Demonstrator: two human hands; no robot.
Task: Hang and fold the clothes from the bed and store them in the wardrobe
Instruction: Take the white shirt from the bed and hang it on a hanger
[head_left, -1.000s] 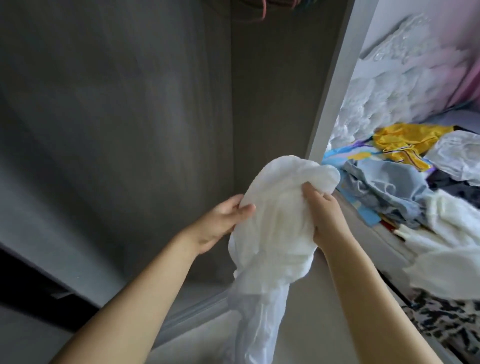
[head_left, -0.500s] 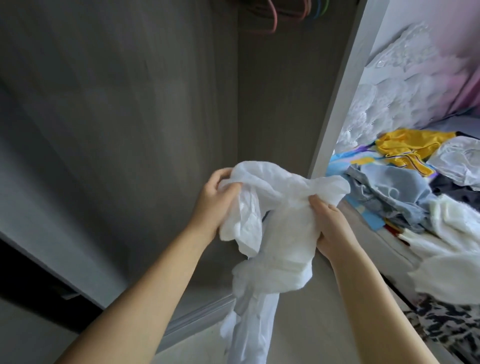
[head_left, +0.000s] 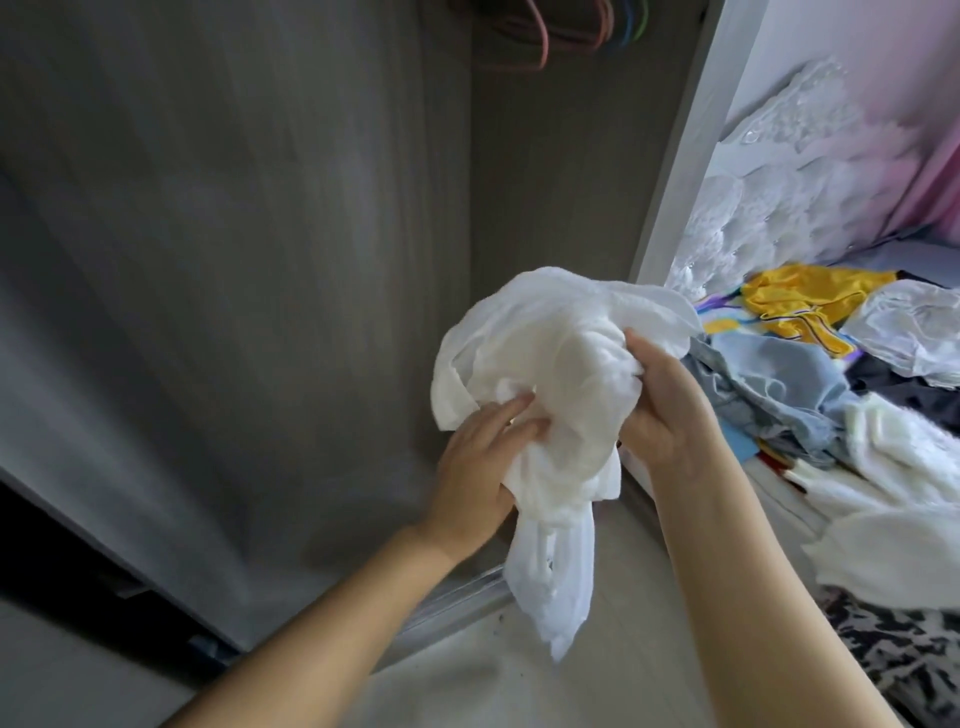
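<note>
The grey wardrobe (head_left: 234, 260) stood open before me, the clothes-strewn bed (head_left: 831, 395) at my right. I held a bunched white garment (head_left: 540, 364), its tail hanging straight down, my left hand (head_left: 478, 467) and right hand (head_left: 660, 410) both closed on it.

One head-worn view looks forward and down, close over both forearms, facing the wardrobe (head_left: 260, 260) interior.

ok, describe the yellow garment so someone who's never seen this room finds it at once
Start at the bed on the right, past the wardrobe's pale frame. At the far end of the clothes pile, near the white embossed wall, lies the yellow garment. It is the only bright yellow piece, shiny with a striped trim; its neighbours are white, pale blue and black.
</note>
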